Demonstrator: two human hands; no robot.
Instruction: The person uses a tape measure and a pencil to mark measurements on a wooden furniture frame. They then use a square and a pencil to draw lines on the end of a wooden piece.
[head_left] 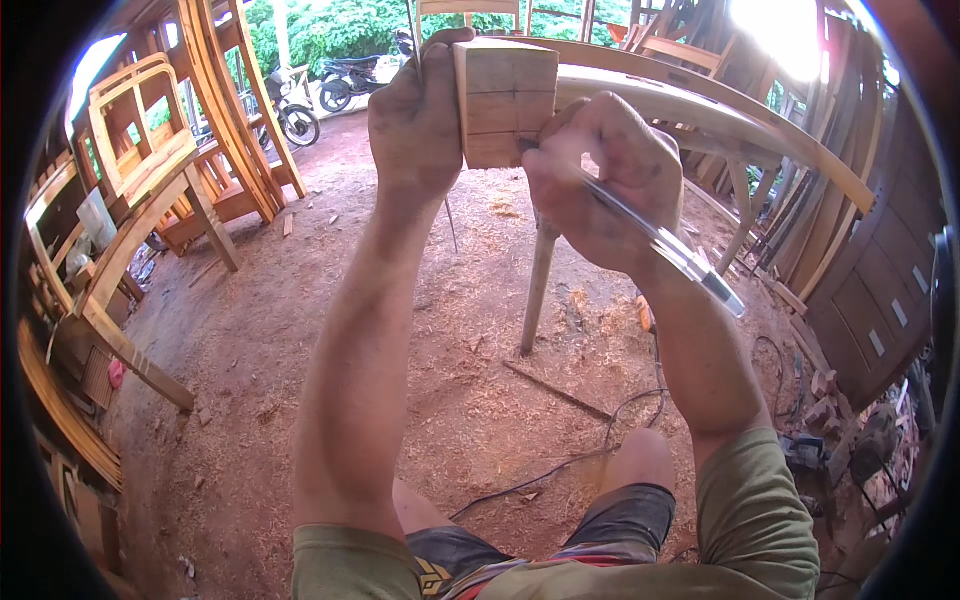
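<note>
The squared end of a wooden beam [508, 105] faces me at the top middle, with dark pencil-like lines crossing it. My left hand [415, 115] is closed against its left side, fingers curled over the upper edge. A thin dark strip, seen edge-on, shows above and below that hand; how it is held is hidden. My right hand [610, 165] pinches a pen [680, 250] with a clear barrel. Its dark tip touches or nearly touches the lower right of the beam's end, while the barrel slants down to the right.
Curved wooden pieces [720, 105] extend right behind the beam. Wooden frames [140, 130] and a trestle-like piece stand left. A dark panelled door [880, 270] leans right. A black cable [560, 465] crosses the shaving-strewn dirt floor near my knees. Motorbikes [345, 85] are parked at the back.
</note>
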